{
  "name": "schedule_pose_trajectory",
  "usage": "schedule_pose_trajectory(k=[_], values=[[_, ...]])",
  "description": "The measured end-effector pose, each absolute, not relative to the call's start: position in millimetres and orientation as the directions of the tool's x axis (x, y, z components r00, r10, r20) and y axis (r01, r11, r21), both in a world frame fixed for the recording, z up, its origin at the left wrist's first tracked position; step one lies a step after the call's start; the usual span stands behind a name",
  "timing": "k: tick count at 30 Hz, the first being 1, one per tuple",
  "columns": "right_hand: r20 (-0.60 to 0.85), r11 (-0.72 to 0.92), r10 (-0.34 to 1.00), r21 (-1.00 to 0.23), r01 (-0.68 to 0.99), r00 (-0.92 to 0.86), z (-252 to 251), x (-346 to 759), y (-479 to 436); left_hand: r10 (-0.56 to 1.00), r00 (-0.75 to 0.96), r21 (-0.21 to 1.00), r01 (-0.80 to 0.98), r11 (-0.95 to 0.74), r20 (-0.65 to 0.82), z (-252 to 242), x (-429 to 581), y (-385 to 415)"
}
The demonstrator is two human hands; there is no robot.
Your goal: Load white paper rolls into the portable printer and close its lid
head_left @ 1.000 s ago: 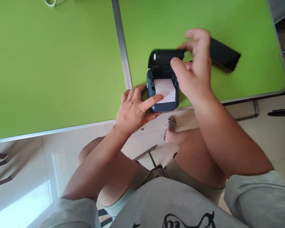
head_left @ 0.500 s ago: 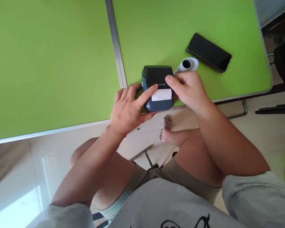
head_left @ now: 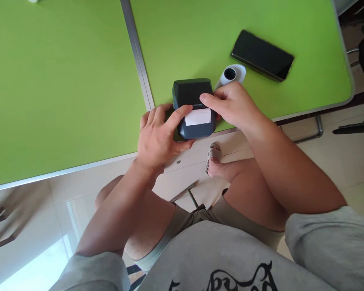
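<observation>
A small dark label printer (head_left: 191, 93) sits near the front edge of the green table, with a strip of white paper (head_left: 198, 117) showing at its front slot. My left hand (head_left: 159, 135) wraps the printer's left side; the index fingertip touches the top beside the paper and the thumb lies along the front. On the other side, my right hand (head_left: 232, 103) grips the printer's right edge, its thumb resting on the lid and its other fingers partly hidden. Just behind that hand lies a roll of white paper (head_left: 240, 72) with a dark core, its loose edge curling out.
A black phone (head_left: 262, 55) lies face up at the back right of the green table (head_left: 69, 81). A metal seam strip (head_left: 136, 52) crosses the tabletop left of the printer. My legs are under the front edge, and a dark chair stands at the far right.
The view has shifted, so the printer, paper roll and phone appear further left and slightly higher. My right thumb has slid a little inward over the lid. Both hands keep their hold.
</observation>
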State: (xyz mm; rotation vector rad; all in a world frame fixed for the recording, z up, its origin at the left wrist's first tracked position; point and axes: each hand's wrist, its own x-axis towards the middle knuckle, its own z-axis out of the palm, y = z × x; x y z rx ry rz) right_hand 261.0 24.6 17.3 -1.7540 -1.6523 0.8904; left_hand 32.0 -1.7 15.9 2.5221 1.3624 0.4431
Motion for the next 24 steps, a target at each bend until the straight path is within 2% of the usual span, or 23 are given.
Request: schedule_pose_trajectory(k=[8,13,24], values=[[-0.022,-0.007,1.0,-0.823,0.568,-0.021,10.8,262.5,27.7,0.836,0.524,0.349,0.762,-0.545,0.16,14.5,30.4,0.2],[0.025,0.013,1.0,-0.799,0.601,0.011,10.2,257.8,25.0,0.831,0.535,0.336,0.762,-0.553,0.154,12.3,30.7,0.6],[0.049,0.038,0.999,-0.79,0.612,0.0,17.3,257.3,17.8,0.85,0.515,0.475,0.725,-0.499,0.106,10.2,25.9,2.5]])
